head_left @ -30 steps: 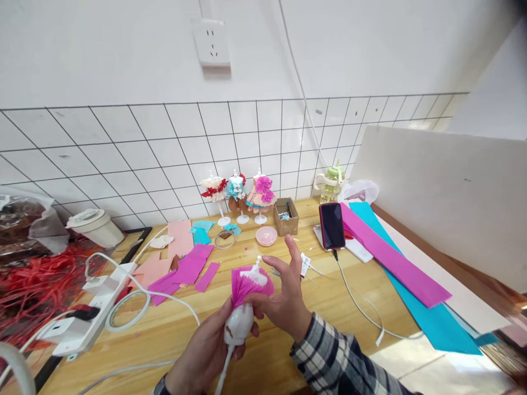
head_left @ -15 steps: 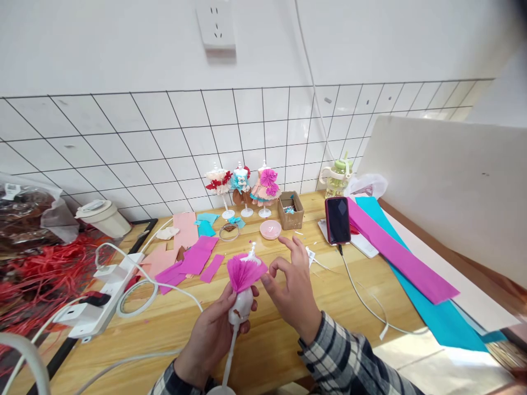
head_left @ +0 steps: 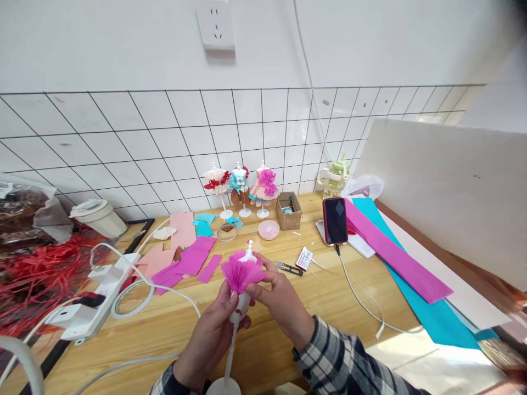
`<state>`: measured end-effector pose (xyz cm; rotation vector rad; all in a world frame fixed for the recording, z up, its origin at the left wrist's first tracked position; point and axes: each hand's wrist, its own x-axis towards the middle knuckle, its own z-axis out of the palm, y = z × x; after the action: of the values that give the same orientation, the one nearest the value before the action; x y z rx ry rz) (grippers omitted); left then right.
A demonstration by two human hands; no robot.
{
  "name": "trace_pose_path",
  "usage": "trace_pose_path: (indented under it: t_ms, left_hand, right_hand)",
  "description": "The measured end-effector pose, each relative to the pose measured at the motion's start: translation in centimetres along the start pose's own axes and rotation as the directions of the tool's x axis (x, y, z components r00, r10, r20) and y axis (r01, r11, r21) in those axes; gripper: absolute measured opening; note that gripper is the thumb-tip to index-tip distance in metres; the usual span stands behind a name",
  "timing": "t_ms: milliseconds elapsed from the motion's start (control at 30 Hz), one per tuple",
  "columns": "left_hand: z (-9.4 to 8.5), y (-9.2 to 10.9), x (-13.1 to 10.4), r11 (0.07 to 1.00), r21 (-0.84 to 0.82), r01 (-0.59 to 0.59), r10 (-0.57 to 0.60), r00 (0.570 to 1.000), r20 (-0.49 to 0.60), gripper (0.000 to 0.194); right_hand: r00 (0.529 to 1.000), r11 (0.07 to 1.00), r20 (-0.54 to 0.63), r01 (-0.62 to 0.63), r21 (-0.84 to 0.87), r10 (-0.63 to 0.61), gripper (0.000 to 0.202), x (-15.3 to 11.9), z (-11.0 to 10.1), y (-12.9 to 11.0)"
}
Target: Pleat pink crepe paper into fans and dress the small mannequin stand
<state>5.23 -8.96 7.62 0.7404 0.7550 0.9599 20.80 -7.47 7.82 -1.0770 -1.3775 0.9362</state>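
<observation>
A small white mannequin on a stand is gripped by my left hand, its fingers wrapped round the body below the chest. Pleated magenta paper fans out over the mannequin's upper part. My right hand is closed on the right side of that paper, thumb at the front and fingers partly hidden behind it. The stand's round white base shows at the bottom edge. Black thread snips and a small white and red packet lie just beyond my right hand.
Three dressed mannequins stand near the wall beside a pink dish and a cardboard box. Paper pieces and a power strip lie left. A phone and long paper strips are on the right.
My right hand has moved left and closed on the magenta paper, which now spreads wider. The snips and the packet have come into view where that hand was.
</observation>
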Motion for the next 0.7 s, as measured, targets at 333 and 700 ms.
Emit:
trace_pose_path:
  t_ms: [333,700]
  left_hand:
    - [0.4,-0.7,-0.1,0.994,-0.093,0.058,-0.057,0.998,0.017,0.029]
    - [0.4,-0.4,-0.4,0.953,-0.190,0.237,-0.214,0.967,0.137,0.039]
  right_hand:
    - [0.962,0.930,-0.139,0.181,-0.318,-0.235,0.014,-0.2,-0.2,-1.1]
    - [0.941,0.906,-0.135,0.248,-0.344,-0.309,0.039,-0.3,-0.6,-1.6]
